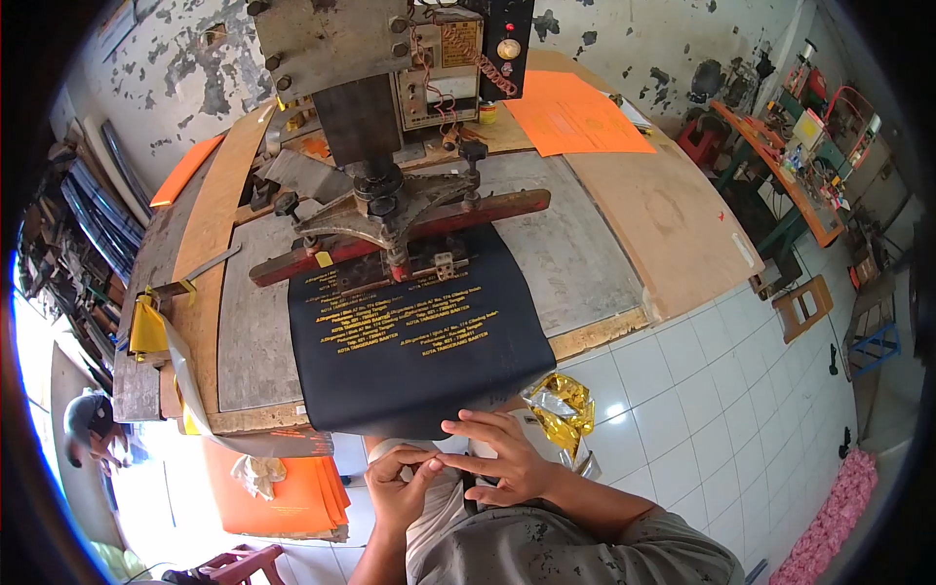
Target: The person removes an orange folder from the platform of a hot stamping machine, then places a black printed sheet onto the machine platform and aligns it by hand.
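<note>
My left hand (402,483) is in front of my lap, its thumb and fingers pinched together at a fingertip of my right hand. Whether anything small lies in that pinch cannot be made out. My right hand (507,460) has its fingers spread, close to the front edge of a black sheet (390,390). Rows of gold lettering are printed on this sheet, which hangs over the table's front edge. Above its far part stands a press head (385,210) with a red crossbar (512,202); the sheet's back end is hidden beneath it.
Crumpled gold foil (563,414) hangs at the table's front right. Orange sheets (278,497) are stacked low at left, with another orange sheet (575,112) at the back. A control box (439,78) sits behind the press. Another person (90,429) is at far left.
</note>
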Available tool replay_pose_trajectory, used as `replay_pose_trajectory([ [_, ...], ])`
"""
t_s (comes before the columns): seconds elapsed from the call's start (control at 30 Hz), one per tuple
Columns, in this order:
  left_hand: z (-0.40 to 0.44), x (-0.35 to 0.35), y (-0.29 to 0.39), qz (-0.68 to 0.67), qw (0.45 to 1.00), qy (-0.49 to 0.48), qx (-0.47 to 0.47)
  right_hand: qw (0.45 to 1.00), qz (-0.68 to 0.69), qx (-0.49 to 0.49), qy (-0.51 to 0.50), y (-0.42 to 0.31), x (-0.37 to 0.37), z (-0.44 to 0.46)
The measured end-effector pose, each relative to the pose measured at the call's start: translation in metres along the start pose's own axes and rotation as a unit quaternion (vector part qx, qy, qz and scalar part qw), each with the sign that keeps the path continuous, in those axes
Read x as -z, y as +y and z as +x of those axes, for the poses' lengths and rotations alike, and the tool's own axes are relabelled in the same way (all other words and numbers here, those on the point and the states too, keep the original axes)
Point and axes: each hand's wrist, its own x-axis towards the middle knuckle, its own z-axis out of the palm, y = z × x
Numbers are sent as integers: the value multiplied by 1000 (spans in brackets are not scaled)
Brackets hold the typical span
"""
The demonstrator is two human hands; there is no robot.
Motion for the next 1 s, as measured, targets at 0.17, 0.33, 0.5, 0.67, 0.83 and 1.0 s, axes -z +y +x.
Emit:
replay_pose_trajectory([
  [0.17,1,-5,0,-51,998,24,13,1000,1,-1,-3,0,0,0],
  [0.33,3,-8,7,-10,1000,6,-6,1000,5,0,-2,1,-1,0],
  [0.5,-1,-1,0,-3,1000,2,12,1000,3,1,-1,0,0,0],
  [0.67,-1,2,-2,2,1000,5,6,1000,3,1,-2,0,-2,-1],
  [0.83,0,0,2,-74,996,-27,35,1000,11,8,18,0,-3,-3],
  [1.0,4,11,3,16,996,-90,1,1000,0,17,13,2,0,-4],
])
